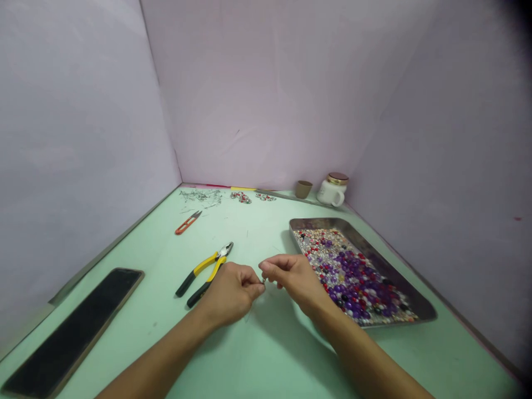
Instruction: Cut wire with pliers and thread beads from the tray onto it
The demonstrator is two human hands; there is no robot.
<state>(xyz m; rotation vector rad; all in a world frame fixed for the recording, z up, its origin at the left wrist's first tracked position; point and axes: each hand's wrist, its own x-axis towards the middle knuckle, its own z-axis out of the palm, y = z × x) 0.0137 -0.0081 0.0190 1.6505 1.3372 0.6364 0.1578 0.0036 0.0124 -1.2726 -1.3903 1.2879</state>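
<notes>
My left hand (230,292) and my right hand (291,278) meet fingertip to fingertip over the green table (266,343). Both pinch a tiny item (263,281) between them; it looks like a small bead or thin pin, too small to name. Yellow-handled pliers (205,272) lie just left of my left hand. A metal tray (415,302) holding several purple, red and pearl beads (353,274) sits right beside my right hand.
Orange thread snips (188,223) lie further back left. A dark flat slab (77,330) rests near the left edge. At the back are loose metal pins (201,195), small bead clusters (241,197), a brown cup (303,189) and a white lidded jar (332,189). Pale walls enclose three sides.
</notes>
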